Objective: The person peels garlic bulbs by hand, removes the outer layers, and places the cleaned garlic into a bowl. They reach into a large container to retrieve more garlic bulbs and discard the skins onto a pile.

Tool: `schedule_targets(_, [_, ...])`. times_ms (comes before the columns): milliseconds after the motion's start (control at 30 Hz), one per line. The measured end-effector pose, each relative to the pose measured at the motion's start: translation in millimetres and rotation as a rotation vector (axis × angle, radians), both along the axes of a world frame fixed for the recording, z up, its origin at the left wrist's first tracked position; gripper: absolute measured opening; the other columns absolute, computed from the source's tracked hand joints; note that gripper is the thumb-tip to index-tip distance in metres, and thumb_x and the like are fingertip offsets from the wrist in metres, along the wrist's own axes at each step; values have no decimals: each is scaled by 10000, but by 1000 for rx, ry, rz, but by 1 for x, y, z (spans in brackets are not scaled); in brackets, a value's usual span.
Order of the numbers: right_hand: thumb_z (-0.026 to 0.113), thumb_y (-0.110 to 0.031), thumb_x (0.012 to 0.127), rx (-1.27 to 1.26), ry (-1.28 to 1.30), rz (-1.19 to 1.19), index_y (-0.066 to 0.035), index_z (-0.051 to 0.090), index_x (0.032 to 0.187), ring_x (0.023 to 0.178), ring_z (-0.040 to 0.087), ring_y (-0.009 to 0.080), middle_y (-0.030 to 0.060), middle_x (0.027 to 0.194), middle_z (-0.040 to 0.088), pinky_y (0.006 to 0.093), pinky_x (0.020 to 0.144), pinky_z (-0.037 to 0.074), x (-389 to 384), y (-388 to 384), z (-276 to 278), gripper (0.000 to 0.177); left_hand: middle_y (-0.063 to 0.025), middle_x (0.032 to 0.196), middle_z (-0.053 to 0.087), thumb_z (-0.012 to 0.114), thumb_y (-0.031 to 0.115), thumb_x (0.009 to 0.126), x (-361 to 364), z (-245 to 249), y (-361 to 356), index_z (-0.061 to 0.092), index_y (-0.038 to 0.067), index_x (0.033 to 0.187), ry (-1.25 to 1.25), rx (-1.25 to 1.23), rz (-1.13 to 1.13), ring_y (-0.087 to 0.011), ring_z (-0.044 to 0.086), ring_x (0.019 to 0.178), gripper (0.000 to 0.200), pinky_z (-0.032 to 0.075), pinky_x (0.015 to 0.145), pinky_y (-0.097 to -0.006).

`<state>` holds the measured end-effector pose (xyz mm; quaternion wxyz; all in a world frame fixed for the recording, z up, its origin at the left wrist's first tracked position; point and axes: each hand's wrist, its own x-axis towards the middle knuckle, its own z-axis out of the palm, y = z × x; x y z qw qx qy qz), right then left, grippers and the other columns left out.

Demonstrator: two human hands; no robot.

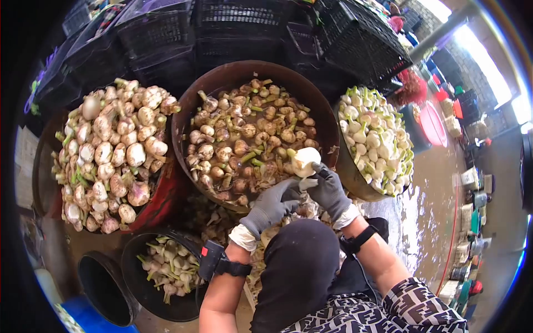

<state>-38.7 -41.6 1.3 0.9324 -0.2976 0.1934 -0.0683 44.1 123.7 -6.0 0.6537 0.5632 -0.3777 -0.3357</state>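
A peeled-looking white garlic bulb (306, 161) is gripped by my right hand (331, 192), in a grey glove, above the near right rim of a large round tub (183, 100). Close beside it, my left hand (272, 206), also gloved in grey, has its fingers curled together just below the bulb; what they pinch, if anything, I cannot make out. In the tub, many garlic bulbs (244, 133) with brownish skins and cut stems sit in murky water. Loose garlic skins (308, 210) lie beneath my hands.
Dirty garlic (105, 150) is heaped at left, cleaner white garlic (375, 139) in a tub at right. Below left stand a black bucket (133, 277) with garlic and another dark bucket (89, 277). Black crates (239, 28) line the back; a pink basin (433, 123) is farther right.
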Motion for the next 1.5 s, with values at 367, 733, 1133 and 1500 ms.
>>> schedule_targets(367, [546, -140, 839, -22, 60, -156, -49, 422, 1212, 1011, 545, 224, 100, 1133, 529, 372, 870, 474, -57, -52, 13, 403, -87, 840, 570, 657, 57, 744, -8, 21, -120, 540, 9, 831, -535, -48, 197, -179, 567, 771, 153, 458, 666, -291])
schedule_targets(733, [601, -158, 797, -162, 134, -434, 11, 444, 1148, 923, 580, 215, 115, 1042, 564, 332, 774, 503, -116, -105, 18, 420, -81, 845, 633, 648, 121, 780, -54, -2, -120, 567, 38, 1003, -84, 398, -318, -141, 604, 726, 251, 484, 662, -256])
schedule_targets(1133, [601, -293, 716, -1747, 1361, 245, -88, 479, 1109, 881, 579, 372, 212, 935, 603, 436, 788, 449, -103, -256, -55, 460, -121, 1060, 573, 619, 160, 784, -54, -23, -106, 537, 38, 1108, -265, 400, -227, -257, 554, 972, 356, 432, 837, -309])
schedule_targets(1500, [527, -334, 777, -1206, 1216, 542, -61, 565, 1090, 996, 552, 321, 203, 1074, 574, 365, 873, 434, -81, -300, -102, 416, -103, 1061, 558, 615, 214, 802, -3, -28, -70, 543, 56, 1103, -130, 672, 91, -183, 579, 819, 348, 470, 722, -287])
